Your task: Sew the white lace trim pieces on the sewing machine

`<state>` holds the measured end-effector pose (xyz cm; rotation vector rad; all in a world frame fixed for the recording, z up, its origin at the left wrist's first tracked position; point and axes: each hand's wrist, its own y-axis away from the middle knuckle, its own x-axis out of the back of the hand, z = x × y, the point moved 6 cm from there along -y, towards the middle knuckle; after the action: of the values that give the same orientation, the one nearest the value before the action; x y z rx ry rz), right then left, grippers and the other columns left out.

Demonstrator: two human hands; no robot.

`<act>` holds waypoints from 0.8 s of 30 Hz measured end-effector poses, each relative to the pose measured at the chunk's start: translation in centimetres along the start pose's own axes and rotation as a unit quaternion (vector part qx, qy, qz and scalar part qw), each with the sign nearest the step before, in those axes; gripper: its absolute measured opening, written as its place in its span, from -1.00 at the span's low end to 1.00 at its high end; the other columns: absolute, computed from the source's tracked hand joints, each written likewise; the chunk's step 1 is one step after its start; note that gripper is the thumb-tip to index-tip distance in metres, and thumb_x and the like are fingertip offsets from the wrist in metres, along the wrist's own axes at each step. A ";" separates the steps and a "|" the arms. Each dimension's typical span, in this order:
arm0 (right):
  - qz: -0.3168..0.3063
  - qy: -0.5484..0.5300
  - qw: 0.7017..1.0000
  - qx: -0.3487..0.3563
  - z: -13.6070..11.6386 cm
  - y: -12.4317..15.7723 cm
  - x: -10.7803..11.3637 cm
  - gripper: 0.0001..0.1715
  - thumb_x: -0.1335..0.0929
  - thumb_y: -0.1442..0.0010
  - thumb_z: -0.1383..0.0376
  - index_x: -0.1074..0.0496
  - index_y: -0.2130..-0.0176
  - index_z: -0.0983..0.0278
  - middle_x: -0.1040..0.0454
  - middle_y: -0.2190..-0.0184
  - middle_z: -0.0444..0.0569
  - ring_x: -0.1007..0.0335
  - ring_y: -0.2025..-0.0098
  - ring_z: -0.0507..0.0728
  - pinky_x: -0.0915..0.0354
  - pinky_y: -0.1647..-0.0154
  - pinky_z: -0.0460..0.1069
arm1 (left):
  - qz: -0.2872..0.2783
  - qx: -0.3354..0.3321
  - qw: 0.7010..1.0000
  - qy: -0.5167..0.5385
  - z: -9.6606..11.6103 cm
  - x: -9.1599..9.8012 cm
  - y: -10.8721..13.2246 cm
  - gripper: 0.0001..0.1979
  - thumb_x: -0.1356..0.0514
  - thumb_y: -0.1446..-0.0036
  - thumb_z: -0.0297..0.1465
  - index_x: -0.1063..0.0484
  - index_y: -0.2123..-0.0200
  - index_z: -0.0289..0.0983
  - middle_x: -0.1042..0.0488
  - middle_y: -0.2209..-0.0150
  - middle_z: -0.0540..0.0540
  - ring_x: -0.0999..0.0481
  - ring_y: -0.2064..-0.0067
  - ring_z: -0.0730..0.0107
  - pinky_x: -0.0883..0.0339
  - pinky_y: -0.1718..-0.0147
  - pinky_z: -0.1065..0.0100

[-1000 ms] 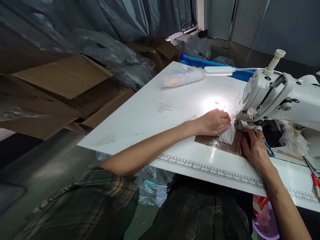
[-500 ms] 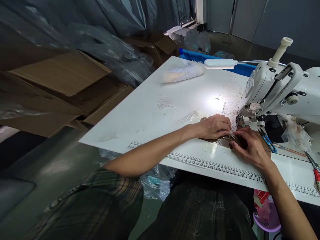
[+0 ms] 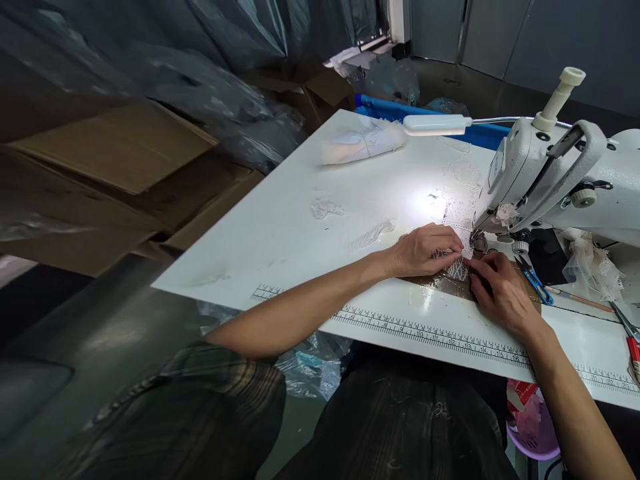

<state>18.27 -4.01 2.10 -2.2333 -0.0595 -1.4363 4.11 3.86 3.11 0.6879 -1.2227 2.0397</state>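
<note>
White lace trim (image 3: pixel 457 268) lies by the needle of a white sewing machine (image 3: pixel 537 180), over a brown patch on the table. My left hand (image 3: pixel 431 250) is closed on the lace, fingertips pinching it just left of the presser foot. From the right, my right hand (image 3: pixel 500 287) pinches the lace's edge between thumb and forefinger, close to the left fingertips. More of the lace runs away behind the needle under the lamp's bright spot. Part of it is covered by my fingers.
Blue thread snips (image 3: pixel 535 281) and red-handled scissors (image 3: pixel 633 347) lie to the right. A wrapped white bundle (image 3: pixel 363 143) sits at the back, under a lamp (image 3: pixel 435 125). Lace scraps (image 3: pixel 327 208) dot the white table (image 3: pixel 260 240). Cardboard boxes (image 3: pixel 115 147) stand left.
The lace now spreads out below my left fingers, where it was bunched before. My right thumb has drawn in toward the forefinger. The view has shifted slightly.
</note>
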 end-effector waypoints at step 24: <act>-0.033 -0.015 0.998 -0.044 2.6 -1.3 0.3 -0.59 -0.25 -0.22 0.25 -0.49 0.00 0.26 -0.52 0.20 0.08 -0.44 0.19 0.23 -0.40 0.20 0.11 | -0.133 -0.091 0.977 -0.140 1.2 -1.5 0.3 -0.69 -0.04 -0.38 -0.38 -0.55 0.34 -0.20 -0.60 0.13 -0.08 -0.51 0.18 0.38 -0.25 0.01 0.17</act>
<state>20.22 -1.82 1.95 -2.3453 -0.0827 -1.4666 4.95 2.32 2.39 1.0158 -1.3718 1.6285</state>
